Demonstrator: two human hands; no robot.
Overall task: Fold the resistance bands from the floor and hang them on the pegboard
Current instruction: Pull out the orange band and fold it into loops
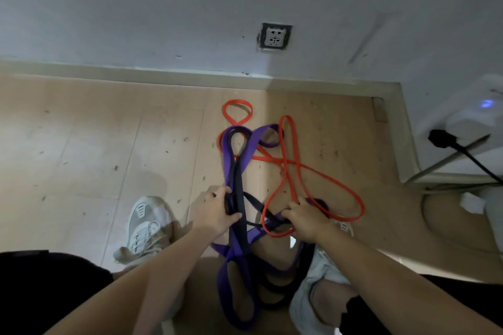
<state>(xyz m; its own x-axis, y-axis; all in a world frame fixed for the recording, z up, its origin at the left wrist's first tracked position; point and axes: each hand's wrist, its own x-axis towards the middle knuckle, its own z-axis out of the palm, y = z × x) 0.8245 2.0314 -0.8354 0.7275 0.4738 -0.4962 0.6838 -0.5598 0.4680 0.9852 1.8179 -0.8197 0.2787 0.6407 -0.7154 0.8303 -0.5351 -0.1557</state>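
Left hand [217, 212] curled round black band [239, 179] and purple band [251, 148]. Right hand [304, 220] grips orange band [293, 144]. Tangled loops reach toward wood floor's [81, 144] far edge.

I'm working with a single view, a head cam sitting high on the person and looking forward and steeply down. It's facing the wall socket [275, 37], which is showing top centre. Below the socket, the skirting board [163, 77] and floor [81, 144] are filling mid-frame. Straight below again, the left hand [217, 212] and right hand [304, 221] are gripping the bands [236, 171] close under the lens, with the forearms entering from the bottom edge. The wide lens is bending the skirting on either side of the socket.
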